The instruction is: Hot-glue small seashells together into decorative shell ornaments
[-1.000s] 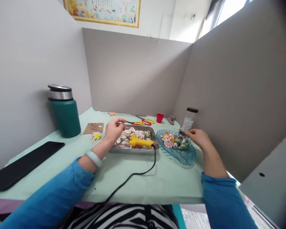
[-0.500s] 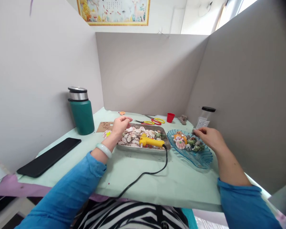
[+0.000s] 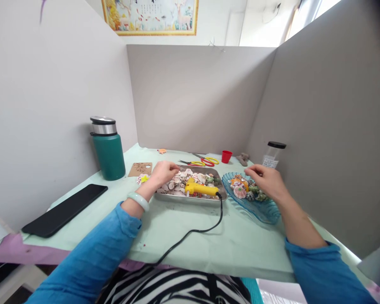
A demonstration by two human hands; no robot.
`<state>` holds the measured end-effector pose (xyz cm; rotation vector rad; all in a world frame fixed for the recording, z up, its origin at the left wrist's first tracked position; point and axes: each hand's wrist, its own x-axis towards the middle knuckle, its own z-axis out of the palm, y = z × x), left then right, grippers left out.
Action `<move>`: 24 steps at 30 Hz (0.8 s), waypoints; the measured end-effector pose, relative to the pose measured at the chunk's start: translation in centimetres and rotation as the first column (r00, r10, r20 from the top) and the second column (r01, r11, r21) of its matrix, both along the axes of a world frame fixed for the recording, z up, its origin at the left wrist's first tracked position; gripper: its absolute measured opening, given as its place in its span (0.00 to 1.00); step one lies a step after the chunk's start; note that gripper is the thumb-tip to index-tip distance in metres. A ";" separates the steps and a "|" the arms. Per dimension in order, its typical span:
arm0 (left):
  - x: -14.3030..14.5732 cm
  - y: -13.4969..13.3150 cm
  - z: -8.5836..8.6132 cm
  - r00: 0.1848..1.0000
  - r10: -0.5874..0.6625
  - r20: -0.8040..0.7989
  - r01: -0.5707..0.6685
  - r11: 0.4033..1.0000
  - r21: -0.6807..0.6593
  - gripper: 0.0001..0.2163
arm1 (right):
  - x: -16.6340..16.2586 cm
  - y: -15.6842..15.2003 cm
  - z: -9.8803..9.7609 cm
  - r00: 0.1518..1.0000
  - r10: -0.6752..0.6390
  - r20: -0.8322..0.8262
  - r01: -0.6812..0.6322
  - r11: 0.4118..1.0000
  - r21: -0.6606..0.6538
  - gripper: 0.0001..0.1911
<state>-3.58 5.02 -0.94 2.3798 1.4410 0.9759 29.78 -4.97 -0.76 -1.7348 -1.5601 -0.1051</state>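
My left hand (image 3: 165,173) is over the left end of a metal tray (image 3: 191,198) heaped with seashells (image 3: 176,184). Its fingers are pinched together, and whatever they may hold is hidden. A yellow hot glue gun (image 3: 201,188) lies across the shells, its black cord (image 3: 193,230) running toward me. On the right, my right hand (image 3: 267,180) hovers above a blue glass plate (image 3: 250,207) with its thumb and fingertips together; anything between them is too small to make out. The plate bears a pink shell flower (image 3: 240,191) and several speckled green-and-dark shells (image 3: 256,192).
A green bottle (image 3: 109,152) and a black phone-like slab (image 3: 66,210) stand and lie at left. Behind the tray are scissors (image 3: 210,161), a red cup (image 3: 226,156) and a brown card (image 3: 140,169). A black-lidded clear jar (image 3: 274,154) stands behind the plate.
My right hand has moved left, further over the plate. My left hand has shifted slightly right and lower over the tray, uncovering more of the brown card.
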 end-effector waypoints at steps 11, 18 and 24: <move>0.0 -0.5 0.3 0.984 0.130 -0.125 -0.122 0.990 0.067 0.21 | -12.3 1.1 1.6 0.781 0.454 0.430 -0.272 0.866 -0.420 0.18; 0.0 -0.4 0.3 0.979 0.110 -0.170 -0.100 0.993 0.068 0.12 | -12.0 1.7 0.3 0.822 0.453 0.346 -0.308 0.863 -0.400 0.15; -0.1 -0.2 -0.2 0.956 -0.041 -0.290 0.037 0.999 -0.019 0.13 | -10.7 1.6 1.1 0.723 0.486 -0.491 -0.611 0.782 -0.125 0.18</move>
